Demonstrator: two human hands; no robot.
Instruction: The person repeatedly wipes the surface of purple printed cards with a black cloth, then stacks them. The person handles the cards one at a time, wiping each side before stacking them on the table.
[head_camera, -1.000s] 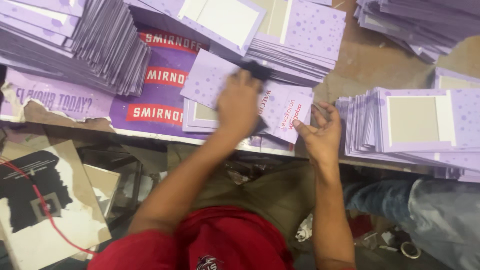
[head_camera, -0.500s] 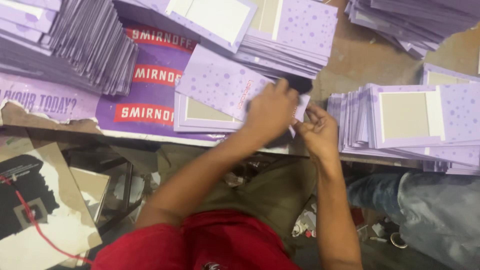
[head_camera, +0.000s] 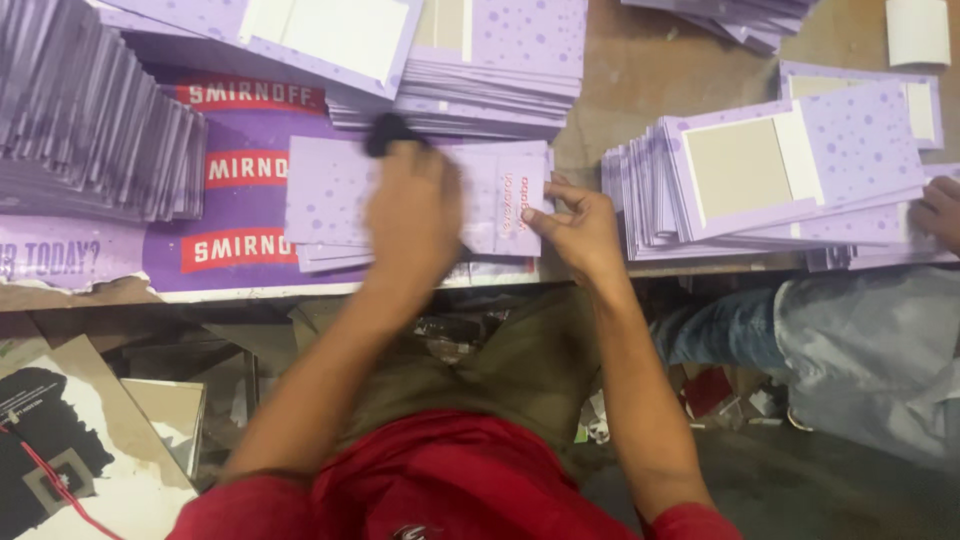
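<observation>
- Purple card (head_camera: 500, 195) lies flat on the bench (head_camera: 650, 60), on top of a small pile just in front of me.
- My left hand (head_camera: 415, 215) presses a dark tool (head_camera: 390, 130) on it; fingers closed around the tool, I judge.
- My right hand (head_camera: 580, 230) pinches the card's right edge.
- Done, I judge: the tall piles (head_camera: 90, 130) at left.
- Left: the open pieces (head_camera: 760, 170) at right, so much work remains.
</observation>
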